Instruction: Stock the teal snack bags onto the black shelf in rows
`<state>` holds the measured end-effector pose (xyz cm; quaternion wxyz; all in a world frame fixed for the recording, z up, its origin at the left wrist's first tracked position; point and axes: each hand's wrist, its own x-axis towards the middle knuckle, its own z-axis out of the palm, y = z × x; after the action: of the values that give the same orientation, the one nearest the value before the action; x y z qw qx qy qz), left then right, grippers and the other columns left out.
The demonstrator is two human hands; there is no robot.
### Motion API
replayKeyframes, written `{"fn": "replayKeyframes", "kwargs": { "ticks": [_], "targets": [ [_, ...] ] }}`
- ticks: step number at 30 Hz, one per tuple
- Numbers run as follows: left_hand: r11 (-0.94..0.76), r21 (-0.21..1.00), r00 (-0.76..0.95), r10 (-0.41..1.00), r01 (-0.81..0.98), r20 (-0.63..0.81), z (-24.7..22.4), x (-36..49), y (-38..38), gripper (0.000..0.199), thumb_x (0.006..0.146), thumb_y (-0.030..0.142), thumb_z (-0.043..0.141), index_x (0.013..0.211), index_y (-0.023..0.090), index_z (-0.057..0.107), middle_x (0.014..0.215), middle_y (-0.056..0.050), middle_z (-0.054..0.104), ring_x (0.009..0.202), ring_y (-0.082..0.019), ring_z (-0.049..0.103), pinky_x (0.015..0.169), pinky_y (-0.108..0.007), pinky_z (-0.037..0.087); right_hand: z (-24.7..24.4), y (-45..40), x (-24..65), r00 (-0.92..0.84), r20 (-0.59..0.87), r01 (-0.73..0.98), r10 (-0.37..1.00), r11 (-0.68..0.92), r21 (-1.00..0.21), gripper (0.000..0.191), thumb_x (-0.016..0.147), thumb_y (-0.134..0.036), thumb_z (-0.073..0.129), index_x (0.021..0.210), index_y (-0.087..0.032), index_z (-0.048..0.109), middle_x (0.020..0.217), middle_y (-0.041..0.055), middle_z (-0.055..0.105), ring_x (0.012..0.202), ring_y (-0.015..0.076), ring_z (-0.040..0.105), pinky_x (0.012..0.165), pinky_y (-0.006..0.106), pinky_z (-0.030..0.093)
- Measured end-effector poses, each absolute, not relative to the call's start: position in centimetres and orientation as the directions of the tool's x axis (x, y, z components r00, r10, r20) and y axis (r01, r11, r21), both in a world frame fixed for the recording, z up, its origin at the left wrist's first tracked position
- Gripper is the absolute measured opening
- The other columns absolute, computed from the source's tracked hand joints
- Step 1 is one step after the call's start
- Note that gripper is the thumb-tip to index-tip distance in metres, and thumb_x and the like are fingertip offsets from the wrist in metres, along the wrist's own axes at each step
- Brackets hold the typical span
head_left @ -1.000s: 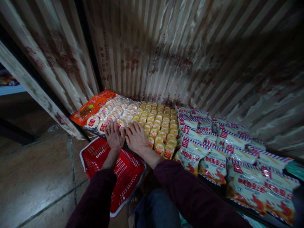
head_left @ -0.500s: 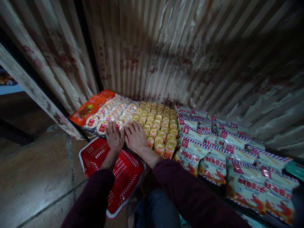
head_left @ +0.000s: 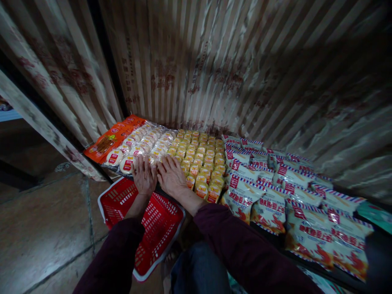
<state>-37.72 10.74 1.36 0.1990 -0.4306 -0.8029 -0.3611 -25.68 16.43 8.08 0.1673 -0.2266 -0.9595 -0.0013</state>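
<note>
Side by side, my two hands rest at the front edge of the shelf of packaged snacks. My left hand (head_left: 143, 174) lies with fingers stretched over the front of the white round wrapped cakes (head_left: 149, 141), which have red labels. Beside it, my right hand (head_left: 172, 174) is also stretched out, its fingertips where the white cakes meet the rows of yellow wrapped cakes (head_left: 200, 157). Neither hand has its fingers wrapped round anything; what lies under the palms is hidden. Left of the white cakes is an orange snack bag (head_left: 114, 139).
A red plastic basket (head_left: 159, 228) with a white rim stands on the tiled floor (head_left: 52, 228) below my forearms. Several white snack bags (head_left: 269, 208) with striped edges fill the shelf on the right. A pleated curtain (head_left: 183, 61) hangs behind, with a dark post (head_left: 107, 53) at left.
The whole view has shifted slightly, so the shelf and basket appear a little further left. Both hands stay flat on the cakes in nearly the same place.
</note>
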Motion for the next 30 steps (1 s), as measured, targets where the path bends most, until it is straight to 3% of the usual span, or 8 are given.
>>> {"fn": "replayKeyframes", "kwargs": {
  "ticks": [21,30],
  "targets": [
    [0.324,0.488,-0.586,0.445,0.810,0.677,0.1,-37.3,9.5,0.056,0.097,0.036,0.026,0.142,0.006,0.038,0.151,-0.022,0.033,0.145,-0.027,0.021,0.116,-0.051,0.018,8.6,15.3,-23.1,-0.860,0.399,0.319,0.317,0.946,-0.064,0.052,0.091,-0.037,0.052,0.134,-0.008,0.049,0.148,0.0189,0.040,0.145,0.0295,0.020,0.118,0.052,0.015],
    [0.392,0.531,-0.659,0.385,0.751,0.647,0.6,-36.4,8.8,0.058,0.096,0.038,0.029,0.142,0.004,0.038,0.152,-0.024,0.029,0.146,-0.027,0.017,0.117,-0.050,0.016,8.9,14.6,-22.6,-0.858,0.409,0.294,0.310,0.950,-0.103,0.051,0.089,-0.035,0.055,0.132,-0.008,0.051,0.149,0.0200,0.038,0.144,0.0323,0.021,0.118,0.052,0.015]
  ]
}}
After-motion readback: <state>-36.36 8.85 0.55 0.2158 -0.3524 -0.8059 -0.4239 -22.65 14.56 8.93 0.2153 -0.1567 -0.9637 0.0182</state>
